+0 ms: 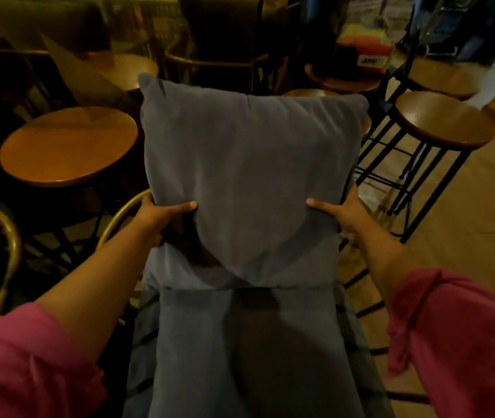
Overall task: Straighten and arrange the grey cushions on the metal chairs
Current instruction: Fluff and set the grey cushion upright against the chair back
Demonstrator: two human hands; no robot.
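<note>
A grey back cushion (249, 164) stands upright in the middle of the view, held by both its lower side edges. My left hand (161, 217) grips its left edge, thumb pressed across the front. My right hand (341, 214) grips the right edge the same way. Below it a grey seat cushion (249, 351) lies flat on the metal chair, whose brass-coloured curved arm (119, 215) shows behind my left wrist. The chair's dark slats (370, 309) show at the right of the seat. The cushion's bottom edge meets the rear of the seat cushion.
A round wooden table (68, 146) stands at the left. Wooden stools on black metal legs (442, 122) stand at the right, and more round wooden tops crowd behind the cushion. Another brass chair arm (11, 251) curves at the far left. Tan floor (466, 236) runs along the right.
</note>
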